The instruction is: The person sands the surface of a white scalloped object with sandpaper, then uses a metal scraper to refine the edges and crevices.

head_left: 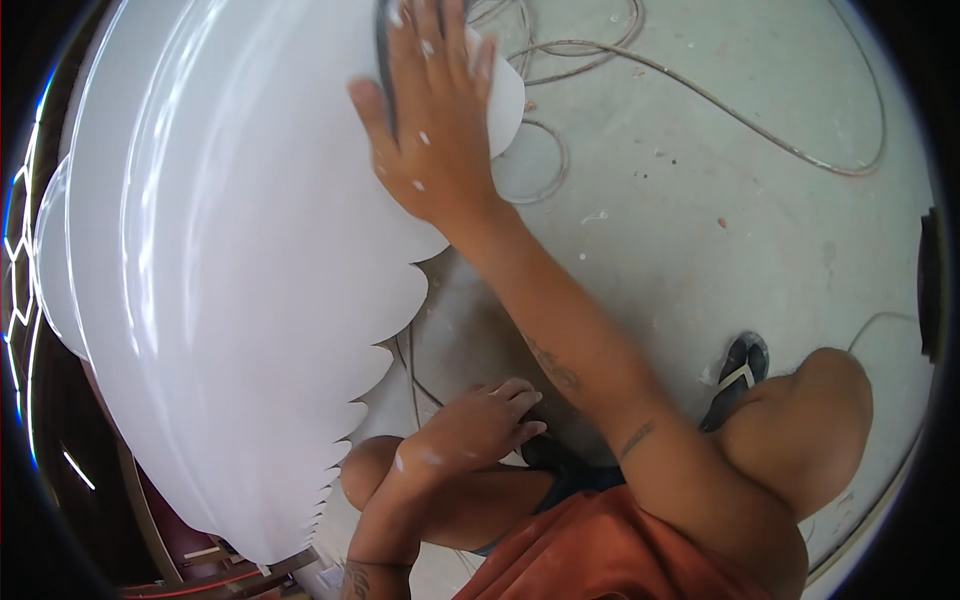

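A large glossy white curved panel (270, 250) with a scalloped, toothed edge fills the left of the view. My right hand (430, 120) lies flat over its upper part, fingers stretched, pressing on a dark, flat pad (385, 50). The pad's edge shows beside the thumb and between the fingers; the rest is hidden under my palm. White specks mark the back of this hand. My left hand (480, 425) hangs above my bent knee, near the toothed edge but apart from it. Its fingers are loosely bent and apart, with nothing seen in them.
A thin hose (700, 95) loops over the grey floor (640, 240) at the upper right. My foot in a black flip-flop (738, 375) is on the floor to the right. Bright light strips (25, 230) and dark framing are at the far left.
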A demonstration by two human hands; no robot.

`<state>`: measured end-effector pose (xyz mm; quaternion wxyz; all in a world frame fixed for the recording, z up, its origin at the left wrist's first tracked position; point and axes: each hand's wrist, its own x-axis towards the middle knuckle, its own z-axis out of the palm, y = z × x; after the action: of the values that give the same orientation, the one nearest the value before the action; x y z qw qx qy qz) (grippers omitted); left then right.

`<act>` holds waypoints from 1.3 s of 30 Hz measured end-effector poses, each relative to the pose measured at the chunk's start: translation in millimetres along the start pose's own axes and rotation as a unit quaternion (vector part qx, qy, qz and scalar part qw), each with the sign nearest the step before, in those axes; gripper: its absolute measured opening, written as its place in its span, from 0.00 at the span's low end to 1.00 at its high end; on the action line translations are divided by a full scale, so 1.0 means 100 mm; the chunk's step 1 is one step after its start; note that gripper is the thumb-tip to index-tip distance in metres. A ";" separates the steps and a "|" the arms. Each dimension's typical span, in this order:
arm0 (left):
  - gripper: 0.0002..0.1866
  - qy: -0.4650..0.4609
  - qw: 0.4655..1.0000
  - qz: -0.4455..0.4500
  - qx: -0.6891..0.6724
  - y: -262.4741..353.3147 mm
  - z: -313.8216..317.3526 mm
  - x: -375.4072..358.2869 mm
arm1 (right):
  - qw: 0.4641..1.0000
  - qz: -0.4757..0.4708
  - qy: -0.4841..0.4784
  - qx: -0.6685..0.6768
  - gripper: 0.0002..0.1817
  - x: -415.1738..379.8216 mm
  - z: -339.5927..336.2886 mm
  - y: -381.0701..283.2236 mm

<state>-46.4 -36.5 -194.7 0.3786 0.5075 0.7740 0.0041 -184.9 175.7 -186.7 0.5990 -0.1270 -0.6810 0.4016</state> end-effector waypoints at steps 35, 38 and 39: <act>0.26 -0.075 0.988 -0.120 0.063 -0.09 -0.02 0.02 | 0.991 0.127 0.016 -0.026 0.41 -0.74 0.06 0.37; 0.25 -0.035 0.994 -0.082 0.070 -0.11 0.07 0.02 | 0.997 0.077 0.016 -0.001 0.41 -0.10 0.08 0.00; 0.23 -0.001 0.996 -0.051 0.074 -0.12 0.11 0.02 | 0.998 0.050 0.033 0.022 0.41 0.12 0.13 -0.09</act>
<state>-49.6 -45.3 -208.4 0.3405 0.4936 0.7969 -0.0732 -196.7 173.0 -171.3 0.6033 -0.1607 -0.6443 0.4417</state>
